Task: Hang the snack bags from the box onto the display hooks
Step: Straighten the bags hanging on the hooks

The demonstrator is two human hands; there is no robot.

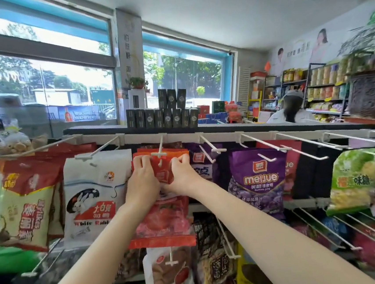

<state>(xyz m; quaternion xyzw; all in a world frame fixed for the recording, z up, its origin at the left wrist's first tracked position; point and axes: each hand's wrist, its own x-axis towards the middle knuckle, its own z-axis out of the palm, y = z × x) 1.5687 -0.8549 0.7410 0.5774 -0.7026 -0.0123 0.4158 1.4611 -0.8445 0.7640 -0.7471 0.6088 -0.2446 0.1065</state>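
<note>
A red snack bag (164, 222) hangs in front of the rack, its top edge at the tip of a white display hook (160, 154). My left hand (141, 180) pinches the bag's top left corner. My right hand (179, 173) pinches the top right corner. The hook's tip pokes through the bag's top between my two hands. More red and orange bags sit behind it on the same hook. The box is not in view.
A white rabbit candy bag (91, 197) hangs to the left and a purple jelly bag (257, 178) to the right. Bare white hooks (297, 147) jut out at the upper right. Dark boxes (163, 117) stand on the rack's top. A person (290, 111) is at the far right.
</note>
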